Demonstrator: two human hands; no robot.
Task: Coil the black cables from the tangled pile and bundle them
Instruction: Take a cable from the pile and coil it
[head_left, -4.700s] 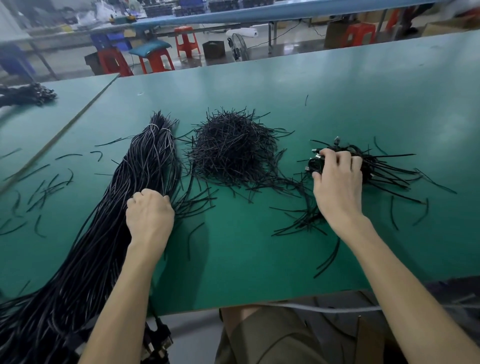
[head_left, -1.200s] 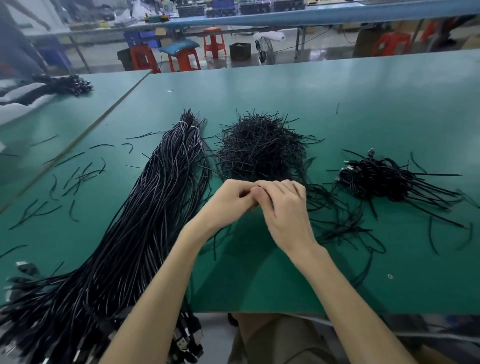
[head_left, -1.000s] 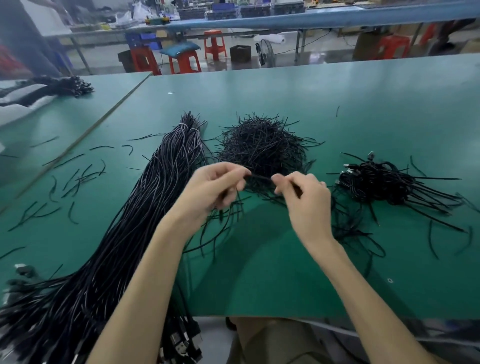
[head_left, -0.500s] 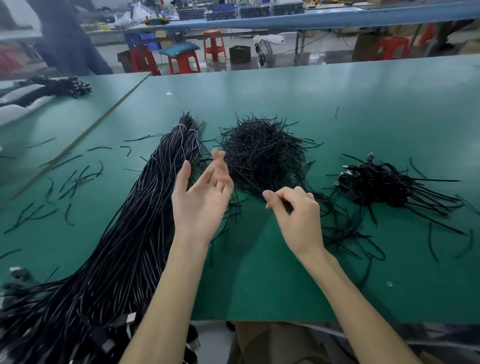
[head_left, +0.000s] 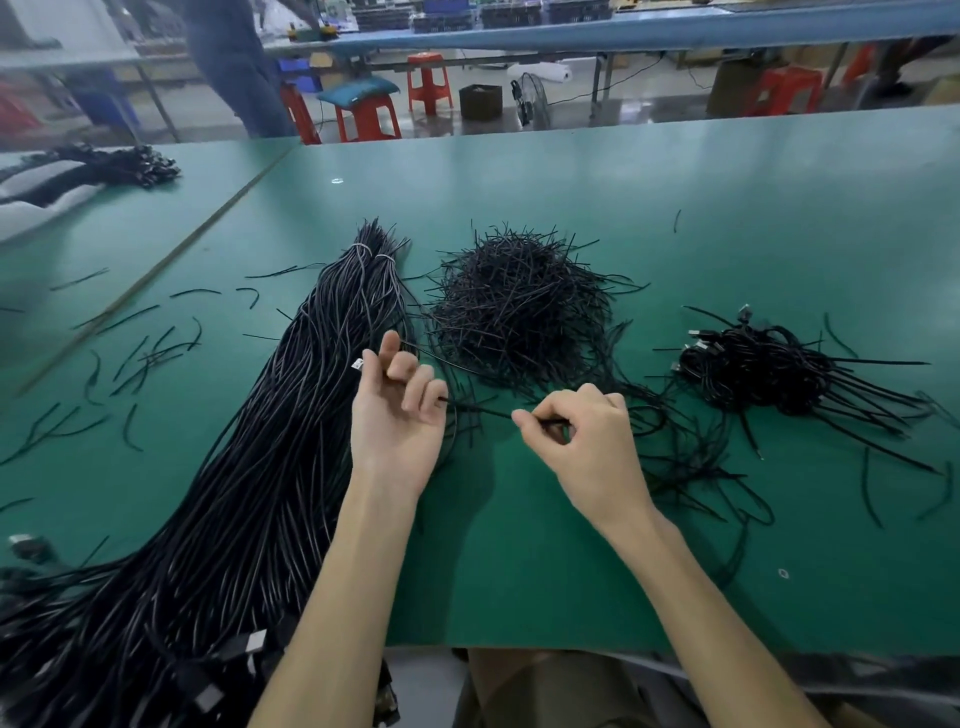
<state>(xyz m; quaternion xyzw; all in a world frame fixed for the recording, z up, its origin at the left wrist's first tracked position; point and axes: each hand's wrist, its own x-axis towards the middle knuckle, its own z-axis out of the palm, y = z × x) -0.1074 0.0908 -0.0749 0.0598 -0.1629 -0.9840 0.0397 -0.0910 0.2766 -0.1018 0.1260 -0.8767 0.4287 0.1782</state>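
Green counter (head_left: 675, 171), matte, seamed at left to a second green counter (head_left: 78, 249). On the main surface: long bundle of black cables (head_left: 291, 441), far middle to near-left edge, connector ends over the edge; heap of short black ties (head_left: 519, 312) just right of it; pile of coiled cables (head_left: 758, 369) further right; loose black strands (head_left: 691, 467) nearer, between heap and pile; scattered short pieces (head_left: 140, 358) at left. On the second counter: another dark cable bundle (head_left: 119, 163).

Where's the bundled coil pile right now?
Head view, right side of the green table: the coil pile lies right of the short-strand heap, beyond the right hand.
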